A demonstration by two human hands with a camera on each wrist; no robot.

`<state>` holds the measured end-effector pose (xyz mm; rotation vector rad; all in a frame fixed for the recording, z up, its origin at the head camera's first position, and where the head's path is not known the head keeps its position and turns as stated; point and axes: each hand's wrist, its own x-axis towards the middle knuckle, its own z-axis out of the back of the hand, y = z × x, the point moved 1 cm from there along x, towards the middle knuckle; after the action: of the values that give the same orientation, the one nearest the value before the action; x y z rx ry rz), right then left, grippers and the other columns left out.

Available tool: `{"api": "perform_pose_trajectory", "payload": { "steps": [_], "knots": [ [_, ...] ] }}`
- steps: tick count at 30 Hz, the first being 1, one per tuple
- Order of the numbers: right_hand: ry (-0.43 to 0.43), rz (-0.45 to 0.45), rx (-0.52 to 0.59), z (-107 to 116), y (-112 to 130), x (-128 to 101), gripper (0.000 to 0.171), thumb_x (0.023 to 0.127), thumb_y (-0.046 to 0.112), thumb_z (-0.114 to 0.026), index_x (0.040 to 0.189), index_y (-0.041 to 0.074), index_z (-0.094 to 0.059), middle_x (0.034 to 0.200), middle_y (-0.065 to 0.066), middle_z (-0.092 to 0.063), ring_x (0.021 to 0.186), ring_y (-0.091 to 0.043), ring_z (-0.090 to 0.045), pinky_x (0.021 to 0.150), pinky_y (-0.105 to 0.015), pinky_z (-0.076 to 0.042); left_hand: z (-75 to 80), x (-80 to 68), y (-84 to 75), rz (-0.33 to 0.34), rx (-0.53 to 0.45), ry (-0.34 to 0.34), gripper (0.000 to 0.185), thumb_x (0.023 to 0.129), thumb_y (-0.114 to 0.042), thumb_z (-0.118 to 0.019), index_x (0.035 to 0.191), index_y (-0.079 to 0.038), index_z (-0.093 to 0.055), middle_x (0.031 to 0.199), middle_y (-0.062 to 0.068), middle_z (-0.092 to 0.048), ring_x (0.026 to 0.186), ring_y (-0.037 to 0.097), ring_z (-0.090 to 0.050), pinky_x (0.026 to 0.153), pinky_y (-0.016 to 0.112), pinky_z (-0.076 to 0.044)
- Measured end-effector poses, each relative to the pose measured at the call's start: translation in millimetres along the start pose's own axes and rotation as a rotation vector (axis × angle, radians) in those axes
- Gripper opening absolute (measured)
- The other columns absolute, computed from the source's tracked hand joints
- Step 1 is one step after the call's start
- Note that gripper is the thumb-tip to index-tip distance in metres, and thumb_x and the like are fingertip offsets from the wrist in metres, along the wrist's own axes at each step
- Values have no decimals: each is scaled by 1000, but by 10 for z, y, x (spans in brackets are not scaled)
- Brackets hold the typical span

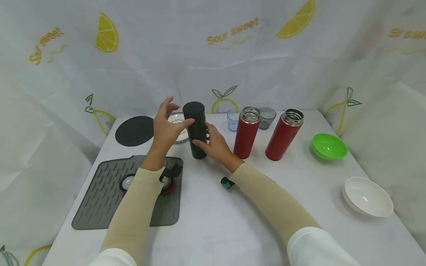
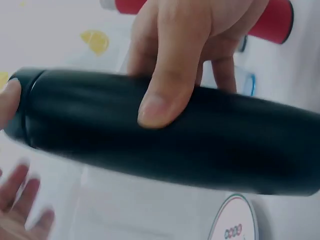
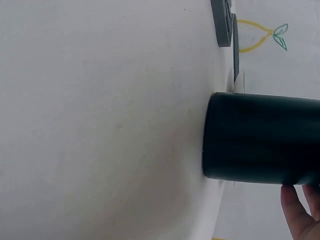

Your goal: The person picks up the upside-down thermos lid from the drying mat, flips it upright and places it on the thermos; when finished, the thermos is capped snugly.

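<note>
A black flask (image 1: 197, 130) with its cap on stands upright on the white table (image 1: 206, 221). My right hand (image 1: 213, 143) grips its lower body from the right; in the left wrist view its thumb (image 2: 159, 102) and fingers wrap the flask (image 2: 210, 145). My left hand (image 1: 169, 120) is at the flask's upper left with fingers spread and straight, and its thumb touches the flask just below the cap. The right wrist view shows the flask's base (image 3: 260, 140) on the table and one fingertip (image 3: 299, 210) beside it.
Two uncapped red flasks (image 1: 247, 133) (image 1: 285, 135) stand to the right, with a blue cup (image 1: 233, 120) and a grey cup (image 1: 267, 117) behind them. A green bowl (image 1: 328, 146) and a white bowl (image 1: 367, 196) lie farther right. At left are a grey ribbed mat (image 1: 100, 199) bearing lids, a black round pad (image 1: 134, 130) and a printed plate (image 1: 178, 129).
</note>
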<state>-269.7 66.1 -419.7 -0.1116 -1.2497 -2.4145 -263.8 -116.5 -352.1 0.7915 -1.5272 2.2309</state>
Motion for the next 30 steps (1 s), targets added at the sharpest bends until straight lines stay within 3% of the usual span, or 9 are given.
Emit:
{"api": "perform_pose_trajectory", "payload": {
  "steps": [4,7,11,15,17,24,27,30],
  "knots": [
    [1,2,5,9,-4,-16,84,88,51,-67,152,13,-26,145,-6,-41,127,-20,-47,97,-33,-47,-51,-88,-23,-7,-110,57,78,81,-22,-82,147,-13,-41,126,6,-62,124,10,-52,105,31,-38],
    [10,20,6,-1,-11,-9,81,89,48,-67,151,15,-26,144,-4,-41,128,-18,-46,97,-33,-47,-222,-127,-81,38,-69,46,89,79,-34,-82,151,-15,-33,135,8,-57,126,12,-49,106,37,-37],
    [-9,57,-6,-24,-37,7,76,90,39,-69,150,18,-28,140,-3,-43,127,-16,-47,96,-33,-48,-463,-85,-134,172,25,-21,107,70,-56,-81,154,-27,-21,136,9,-52,125,17,-49,100,45,-40],
    [-16,56,-4,-52,-31,8,79,90,38,-70,152,17,-26,139,-6,-43,126,-19,-47,97,-33,-47,-501,10,-96,219,-2,-39,97,71,-55,-80,151,-26,-31,125,11,-57,112,23,-56,92,46,-44],
    [-3,49,0,-55,-20,-1,80,91,39,-69,153,16,-24,141,-6,-42,127,-20,-47,97,-34,-47,-448,53,-62,239,-29,22,88,73,-48,-81,146,-20,-39,121,9,-59,108,23,-58,90,45,-46],
    [1,47,-23,11,-37,4,80,91,42,-67,153,15,-24,142,-4,-42,125,-18,-49,96,-32,-47,-259,284,-1,342,-153,390,74,75,-27,-82,139,-12,-48,123,10,-57,109,26,-57,91,48,-48],
    [2,44,-16,5,-44,15,79,91,43,-67,152,14,-25,144,-4,-41,126,-19,-48,97,-32,-47,-212,337,13,360,-183,475,74,77,-22,-81,140,-11,-45,126,11,-56,113,27,-55,94,49,-46],
    [-5,35,6,-2,-54,11,79,91,44,-67,151,14,-26,144,-5,-41,126,-20,-47,97,-33,-46,-174,319,41,368,-160,530,76,80,-29,-80,143,-11,-42,131,10,-54,119,26,-53,98,49,-43]
  ]
}}
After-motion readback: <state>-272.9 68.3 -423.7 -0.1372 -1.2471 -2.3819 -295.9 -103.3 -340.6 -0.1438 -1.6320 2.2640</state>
